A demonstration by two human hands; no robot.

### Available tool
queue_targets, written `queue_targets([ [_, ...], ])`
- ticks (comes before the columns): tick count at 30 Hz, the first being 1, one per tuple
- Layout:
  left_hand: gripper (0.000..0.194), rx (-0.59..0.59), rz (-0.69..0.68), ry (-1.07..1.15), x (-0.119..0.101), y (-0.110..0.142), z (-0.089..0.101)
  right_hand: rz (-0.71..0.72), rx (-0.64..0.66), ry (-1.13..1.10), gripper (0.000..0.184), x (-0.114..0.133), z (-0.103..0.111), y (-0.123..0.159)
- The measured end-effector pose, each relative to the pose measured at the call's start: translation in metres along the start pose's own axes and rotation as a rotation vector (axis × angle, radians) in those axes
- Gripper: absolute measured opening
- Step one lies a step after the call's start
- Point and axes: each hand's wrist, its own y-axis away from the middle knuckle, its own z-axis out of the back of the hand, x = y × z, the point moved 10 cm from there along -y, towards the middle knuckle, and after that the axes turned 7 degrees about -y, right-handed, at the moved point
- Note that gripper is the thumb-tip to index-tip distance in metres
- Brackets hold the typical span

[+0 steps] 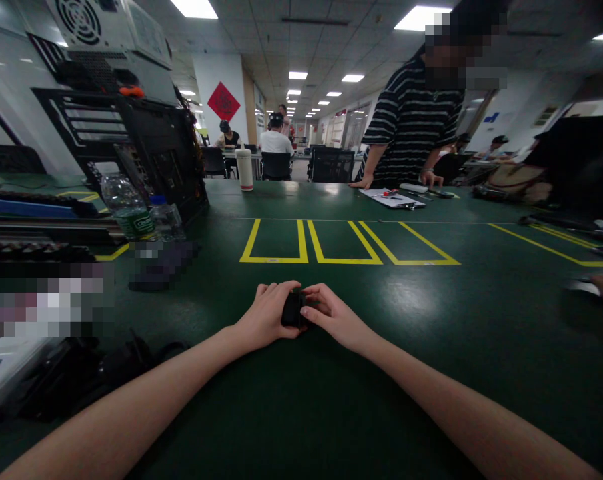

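Observation:
A small black box-shaped object (292,311) is held low over the green table, in front of my body. My left hand (262,316) is closed around its left side, the thumb along the lower edge and the fingers over the top. From the other side, my right hand (335,317) is closed on it, with bent fingers and the thumb against its right end. What kind of object it is I cannot make out, since my fingers and the dark colour hide its details.
Yellow tape outlines (274,260) mark the green table (221,200) ahead. At left stand an opened computer case (166,160) and plastic bottles (124,200); dark items (126,357) lie nearer. A white cup (244,170) and clipboard (391,198) stand farther back, beside a person in stripes (411,113).

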Motion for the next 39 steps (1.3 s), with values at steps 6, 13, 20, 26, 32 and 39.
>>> queue_targets([
  [6, 0.065, -0.004, 0.001, -0.008, 0.001, 0.0, -0.001, 0.025, 0.078, -0.033, 0.025, 0.008, -0.008, 0.003],
  [13, 0.063, 0.018, -0.009, 0.006, -0.002, 0.0, 0.001, 0.031, 0.057, -0.068, 0.02, 0.005, -0.008, 0.002],
  [20, 0.064, 0.018, 0.004, -0.001, 0.0, 0.0, 0.0, -0.004, 0.009, -0.005, 0.028, 0.001, -0.001, 0.001],
  [26, 0.06, 0.073, 0.001, 0.016, -0.007, 0.001, 0.005, 0.019, 0.105, -0.08, 0.033, 0.009, -0.009, 0.004],
  [32, 0.065, 0.014, 0.012, -0.01, 0.0, -0.001, 0.0, 0.029, 0.048, -0.069, 0.022, 0.007, -0.005, 0.002],
  [39, 0.061, 0.054, 0.006, 0.016, -0.004, 0.0, 0.004, -0.008, -0.005, -0.01, 0.031, 0.003, 0.001, 0.001],
])
